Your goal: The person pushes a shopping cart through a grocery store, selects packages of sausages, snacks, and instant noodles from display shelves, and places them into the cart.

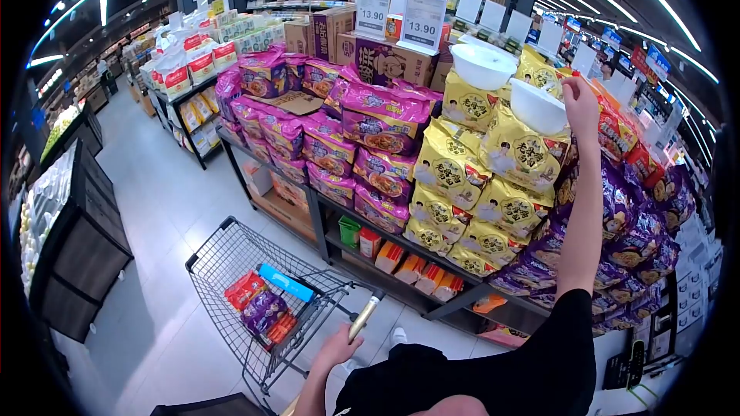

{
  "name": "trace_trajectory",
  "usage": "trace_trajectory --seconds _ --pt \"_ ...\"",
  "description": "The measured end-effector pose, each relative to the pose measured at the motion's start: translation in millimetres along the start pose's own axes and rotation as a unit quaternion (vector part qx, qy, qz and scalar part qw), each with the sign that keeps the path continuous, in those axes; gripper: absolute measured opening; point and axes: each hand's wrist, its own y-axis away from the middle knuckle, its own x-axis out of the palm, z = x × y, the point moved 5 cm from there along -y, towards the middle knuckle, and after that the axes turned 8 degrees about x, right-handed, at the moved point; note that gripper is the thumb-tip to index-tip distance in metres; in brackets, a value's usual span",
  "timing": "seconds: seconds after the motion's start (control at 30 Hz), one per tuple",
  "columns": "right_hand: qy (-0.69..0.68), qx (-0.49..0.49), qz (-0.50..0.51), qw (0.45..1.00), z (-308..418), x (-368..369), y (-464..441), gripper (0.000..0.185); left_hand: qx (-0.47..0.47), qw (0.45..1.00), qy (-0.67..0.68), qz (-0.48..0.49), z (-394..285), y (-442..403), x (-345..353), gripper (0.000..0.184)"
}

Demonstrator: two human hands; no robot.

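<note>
My left hand (338,347) is closed on the pale handle (365,317) of a wire shopping cart (221,263). Inside the cart lie a blue box (286,283), a red pack (244,290), and a purple pack (264,312). My right arm reaches up to the display, and my right hand (580,106) has its fingers pressed together beside a white bowl (539,106); what they hold, if anything, is too small to tell. Another white bowl (483,67) rests on stacked yellow packs (451,172).
Pink packs (384,119) are stacked left of the yellow ones, purple packs (614,202) to the right. Two price signs (423,20) stand behind. A dark shelf edge (312,212) runs beside the cart. A black display stand (75,243) is at the far left.
</note>
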Motion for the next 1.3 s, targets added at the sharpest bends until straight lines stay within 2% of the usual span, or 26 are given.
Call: trace_trajectory --seconds 0.03,0.1,0.13,0.17,0.2,0.27,0.33,0.4,0.47,0.53,0.57,0.6,0.67,0.77,0.8,0.87,0.9,0.93,1.0,1.03,1.07,1.1,1.13,1.2,1.27,1.3 --pt "-0.001 0.002 -0.003 1.0 -22 6 -25 0.024 0.015 1.0 0.014 -0.005 4 0 2 0.051" --pt "0.224 0.034 0.078 0.971 -49 31 -60 0.034 0.025 0.999 0.02 -0.006 4 1 1 0.053" --pt "0.217 0.031 0.08 0.972 -52 37 -68 0.034 0.021 0.999 0.021 -0.012 6 0 0 0.053" --pt "0.214 0.086 0.227 0.946 -54 48 -71 0.038 0.028 0.999 0.017 -0.009 7 -1 1 0.052" --pt "0.207 0.136 0.37 0.895 -53 58 -66 0.041 0.035 0.999 0.013 -0.006 9 -1 2 0.052" --pt "0.17 0.116 0.392 0.897 -54 71 -67 0.036 0.023 1.0 0.014 -0.014 13 -4 4 0.052" --pt "0.113 0.003 0.343 0.933 -75 87 -80 0.03 0.012 1.0 0.017 -0.018 13 -4 6 0.051" --pt "0.08 0.032 0.334 0.939 -68 80 -83 0.026 0.005 1.0 0.005 -0.003 4 -5 0 0.051" --pt "0.046 0.0 0.179 0.983 -73 63 -106 0.026 -0.012 1.0 0.02 0.01 -2 -6 -7 0.054" --pt "0.034 -0.036 0.158 0.986 -46 44 -101 0.026 0.02 0.998 0.011 0.051 2 -12 -8 0.052" --pt "0.024 -0.071 0.133 0.988 -27 31 -95 0.025 0.031 0.998 0.006 0.045 3 -13 -10 0.049" --pt "0.026 -0.066 0.131 0.989 -16 24 -89 0.025 0.033 0.998 0.002 0.049 6 -15 -9 0.049" --pt "-0.02 -0.111 0.071 0.991 16 6 -82 0.025 0.053 0.996 0.068 -0.011 12 -20 -11 0.05" --pt "-0.072 -0.11 0.022 0.991 57 -22 -81 0.028 0.072 0.997 0.04 -0.009 -17 -13 -37 0.046" --pt "-0.073 -0.11 0.022 0.991 71 -27 -78 0.028 0.072 0.997 0.039 -0.01 -18 -14 -40 0.046" --pt "-0.259 -0.076 0.065 0.961 98 -33 -71 0.028 0.129 0.975 0.132 -0.126 -23 -16 -56 0.038" --pt "-0.286 -0.092 0.068 0.951 117 -35 -61 0.025 0.145 0.961 0.176 -0.158 -31 -14 -65 0.03" --pt "-0.289 -0.094 0.073 0.95 134 -32 -49 0.025 0.141 0.96 0.179 -0.162 -38 -15 -71 0.03" --pt "-0.405 -0.121 0.145 0.895 169 -21 -21 0.023 0.195 0.897 0.339 -0.205 -52 -14 -86 0.029" --pt "-0.398 -0.164 0.175 0.885 186 -18 -7 0.022 0.187 0.895 0.342 -0.216 -57 -14 -92 0.029" --pt "-0.407 -0.169 0.185 0.878 201 -11 9 0.022 0.218 0.858 0.418 -0.206 -66 -15 -96 0.034" --pt "-0.468 -0.191 0.208 0.837 219 -3 28 0.023 0.25 0.812 0.489 -0.196 -73 -14 -100 0.04" --pt "-0.527 -0.211 0.23 0.79 236 6 48 0.025 0.243 0.808 0.492 -0.213 -78 -13 -101 0.04" --pt "-0.622 -0.233 0.278 0.694 268 34 83 0.03 0.276 0.664 0.677 -0.157 -95 -8 -105 0.057" --pt "-0.674 -0.276 0.357 0.586 308 57 125 0.033 0.301 0.525 0.791 -0.091 -113 9 -113 0.064" --pt "-0.682 -0.288 0.387 0.551 327 68 147 0.033 0.353 0.482 0.798 -0.077 -110 17 -112 0.059"
